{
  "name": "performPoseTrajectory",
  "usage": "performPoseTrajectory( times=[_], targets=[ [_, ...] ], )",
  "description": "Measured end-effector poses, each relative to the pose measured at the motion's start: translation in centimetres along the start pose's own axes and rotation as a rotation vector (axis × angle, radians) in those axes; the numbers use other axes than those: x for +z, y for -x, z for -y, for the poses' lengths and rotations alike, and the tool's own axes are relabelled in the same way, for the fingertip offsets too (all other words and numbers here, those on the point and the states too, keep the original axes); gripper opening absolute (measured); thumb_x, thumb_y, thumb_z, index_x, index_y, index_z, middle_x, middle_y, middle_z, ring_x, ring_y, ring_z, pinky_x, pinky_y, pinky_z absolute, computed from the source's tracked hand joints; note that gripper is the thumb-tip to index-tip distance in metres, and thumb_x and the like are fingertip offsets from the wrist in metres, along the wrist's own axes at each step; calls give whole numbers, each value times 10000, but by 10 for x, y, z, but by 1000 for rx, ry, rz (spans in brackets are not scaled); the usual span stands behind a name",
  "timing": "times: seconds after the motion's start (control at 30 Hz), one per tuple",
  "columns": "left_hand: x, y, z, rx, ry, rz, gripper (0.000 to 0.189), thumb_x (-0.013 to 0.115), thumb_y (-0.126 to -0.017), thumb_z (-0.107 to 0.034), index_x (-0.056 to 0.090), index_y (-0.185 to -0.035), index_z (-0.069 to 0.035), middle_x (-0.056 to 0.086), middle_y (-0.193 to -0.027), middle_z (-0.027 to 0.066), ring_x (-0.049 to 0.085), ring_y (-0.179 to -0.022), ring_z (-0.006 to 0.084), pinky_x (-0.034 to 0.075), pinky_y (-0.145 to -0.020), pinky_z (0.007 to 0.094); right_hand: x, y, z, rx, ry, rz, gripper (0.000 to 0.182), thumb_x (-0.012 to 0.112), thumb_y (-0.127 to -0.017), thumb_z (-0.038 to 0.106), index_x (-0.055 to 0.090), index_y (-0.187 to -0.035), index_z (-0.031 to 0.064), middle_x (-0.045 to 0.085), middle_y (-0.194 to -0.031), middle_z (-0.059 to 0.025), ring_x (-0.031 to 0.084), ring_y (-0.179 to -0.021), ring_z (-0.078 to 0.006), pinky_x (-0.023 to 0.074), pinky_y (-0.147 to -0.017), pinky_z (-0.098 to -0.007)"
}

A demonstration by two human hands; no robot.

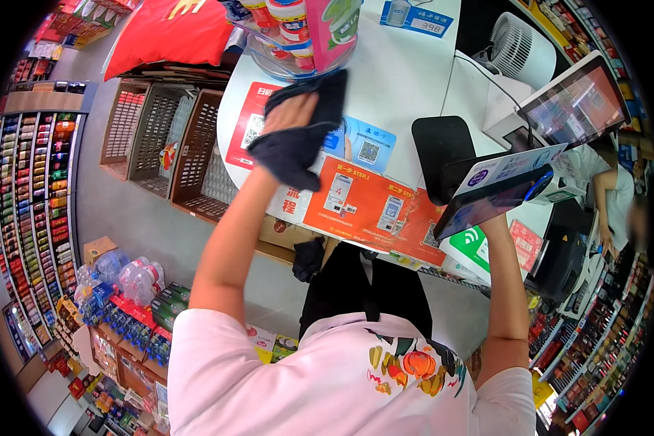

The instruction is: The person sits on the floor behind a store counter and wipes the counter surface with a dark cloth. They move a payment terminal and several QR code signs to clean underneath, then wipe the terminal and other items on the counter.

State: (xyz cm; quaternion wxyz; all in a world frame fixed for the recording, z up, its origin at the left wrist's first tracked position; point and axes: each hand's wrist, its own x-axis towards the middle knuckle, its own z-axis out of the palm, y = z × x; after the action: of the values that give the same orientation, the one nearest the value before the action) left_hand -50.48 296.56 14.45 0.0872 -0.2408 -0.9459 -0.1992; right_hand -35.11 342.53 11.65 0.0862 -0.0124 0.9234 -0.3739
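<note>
My left hand (291, 113) lies on a dark cloth (327, 98) over the white counter (395, 76), left of the middle; the cloth spreads on both sides of the hand. Under and beside it are a red printed sheet (245, 128) and a blue printed card (379, 143). My right hand (493, 220) is at the lower edge of a tilted payment screen on a stand (485, 199); the screen hides most of its fingers, so its grip does not show. A green sign (468, 248) lies beside that wrist. An orange printed sheet (359, 201) covers the counter's near edge.
A clear rack of tubs (294, 32) stands at the counter's far left. Plastic crates (191, 158) are left of the counter. A second display (575, 109), a white fan (523, 49) and a black printer-like device (564, 261) stand right. Another person (613, 191) is at far right.
</note>
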Motion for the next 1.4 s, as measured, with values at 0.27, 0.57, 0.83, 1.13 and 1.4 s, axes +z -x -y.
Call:
performPoseTrajectory(
  times=[0.27,0.57,0.83,1.13,1.4],
  targets=[
    [9,55,49,-381,-455,-57,781,473,-954,-547,341,-1477,18,357,-1538,198,324,-1441,320,289,-1141,459,4,-15,37,-39,111,50,406,648,-887,164,561,-1265,44,580,-1270,-157,526,-1204,-292,409,-1033,-416],
    [40,1,-75,-30,73,158,564,524,-909,-185,423,-1460,-119,389,-1542,119,445,-1363,266,366,-1085,407,-16,-20,108,-68,-500,27,352,695,-831,245,540,-1080,51,586,-996,-78,593,-957,-206,482,-907,-350],
    [78,-52,-133,312,497,81,480,521,-930,-214,506,-1402,-129,451,-1493,98,349,-1427,299,284,-1155,443,6,-22,114,91,-762,185,209,626,-909,202,508,-988,48,550,-894,-67,569,-900,-187,475,-901,-340],
    [120,-46,-162,615,206,2,465,510,-973,-386,571,-1352,-123,522,-1443,85,434,-1370,241,279,-1151,395,37,-15,88,-119,-367,120,261,654,-837,192,504,-1010,67,494,-963,-67,533,-937,-192,447,-869,-302],
    [96,4,-153,752,-79,201,551,428,-963,-278,384,-1483,-101,341,-1580,33,295,-1462,175,197,-1197,396,43,-30,85,-223,-102,-137,256,664,-775,171,534,-985,101,435,-1012,-68,478,-974,-194,417,-866,-316]
  ],
)
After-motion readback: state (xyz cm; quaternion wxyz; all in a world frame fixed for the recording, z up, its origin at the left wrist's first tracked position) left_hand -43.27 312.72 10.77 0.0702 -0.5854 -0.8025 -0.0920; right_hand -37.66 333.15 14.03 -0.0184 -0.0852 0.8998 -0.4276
